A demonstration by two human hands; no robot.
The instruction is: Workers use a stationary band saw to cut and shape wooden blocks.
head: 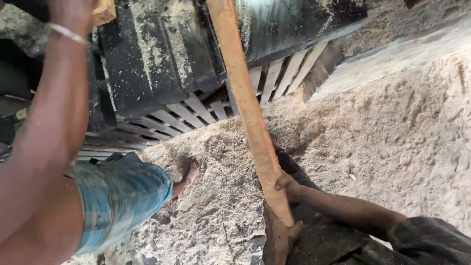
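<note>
A pale heap of sawdust (pixel 392 127) fills the right half of our view and slopes down to a black, dust-coated machine (pixel 147 59) that stands over a row of light wooden slats (pixel 181 115). A long reddish wooden plank (pixel 245 93) runs steeply from the top edge, across the machine, down to the lower middle. There a co-worker in a dark sleeve grips it, with one hand (pixel 287 185) curled around its edge and the other hand (pixel 279 235) clasped around its lower end. On the left is our own leg in blue checked cloth (pixel 122 196), with the bare foot (pixel 190 172) planted in the sawdust. Our left hand (pixel 73 12) is raised to the top left corner and cut off by the frame. It sits right against a small wooden block (pixel 105 11) above the machine, but we cannot tell whether it is closed on the block. A thin metal bracelet (pixel 66 33) circles that wrist. Our right hand is out of the frame.
</note>
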